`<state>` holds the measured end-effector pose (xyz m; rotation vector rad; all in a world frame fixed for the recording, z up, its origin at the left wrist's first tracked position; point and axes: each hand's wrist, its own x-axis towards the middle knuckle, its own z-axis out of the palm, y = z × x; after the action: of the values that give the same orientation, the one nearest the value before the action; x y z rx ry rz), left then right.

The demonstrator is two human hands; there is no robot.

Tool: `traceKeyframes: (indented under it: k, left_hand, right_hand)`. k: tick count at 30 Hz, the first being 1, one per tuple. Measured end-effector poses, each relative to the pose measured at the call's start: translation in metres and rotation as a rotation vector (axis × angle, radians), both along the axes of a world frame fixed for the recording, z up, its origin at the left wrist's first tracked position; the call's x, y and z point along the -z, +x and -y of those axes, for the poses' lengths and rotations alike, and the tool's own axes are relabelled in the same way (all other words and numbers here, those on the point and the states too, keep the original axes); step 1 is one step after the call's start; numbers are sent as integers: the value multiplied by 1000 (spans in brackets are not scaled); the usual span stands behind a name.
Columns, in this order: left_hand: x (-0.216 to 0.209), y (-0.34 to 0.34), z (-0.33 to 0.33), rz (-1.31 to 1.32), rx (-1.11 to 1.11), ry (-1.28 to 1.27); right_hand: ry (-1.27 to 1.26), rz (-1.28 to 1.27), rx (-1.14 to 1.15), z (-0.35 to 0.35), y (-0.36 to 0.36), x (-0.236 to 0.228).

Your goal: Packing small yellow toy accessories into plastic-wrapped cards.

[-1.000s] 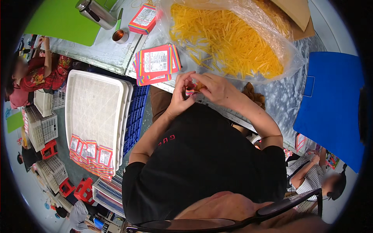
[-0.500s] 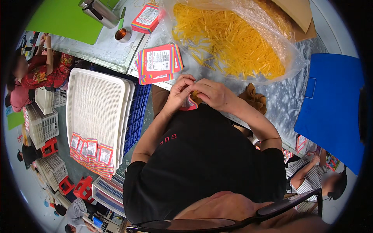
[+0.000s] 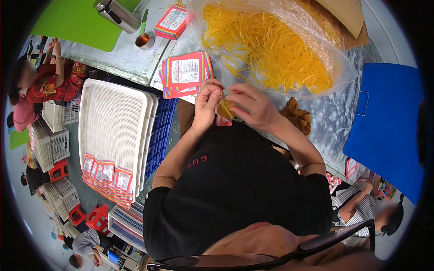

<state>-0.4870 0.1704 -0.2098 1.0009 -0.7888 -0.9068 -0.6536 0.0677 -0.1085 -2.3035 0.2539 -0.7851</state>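
- Our left hand (image 3: 208, 105) pinches a red card (image 3: 224, 122) and a yellow-brown piece (image 3: 226, 110), thumb closed against fingers, at the table's (image 3: 332, 113) near edge.
- Our right hand (image 3: 254, 108) is beside them, blurred, fingers parted and loosely curled; we cannot tell whether it grips anything.
- We have brown ruffled fabric (image 3: 297, 117) right, rainbow-edged cards (image 3: 186, 71) left, yellow strips (image 3: 275, 54) in clear plastic (image 3: 347, 74) far.

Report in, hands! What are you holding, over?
Left hand holding yellow item, exact kind unclear; red card below it. Right hand alongside, fingers parted. Card stack close beyond left hand; nothing seen blocking.
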Motion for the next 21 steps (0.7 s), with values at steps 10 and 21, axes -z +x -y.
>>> traceKeyframes:
  k: [10, 21]
  left_hand:
    - [22, 2, 1, 59, -213, 77]
    - [1, 5, -15, 315, -184, 146]
  right_hand:
    - [80, -255, 117, 8, -25, 13]
    - [-151, -468, 480, 67, 25, 93]
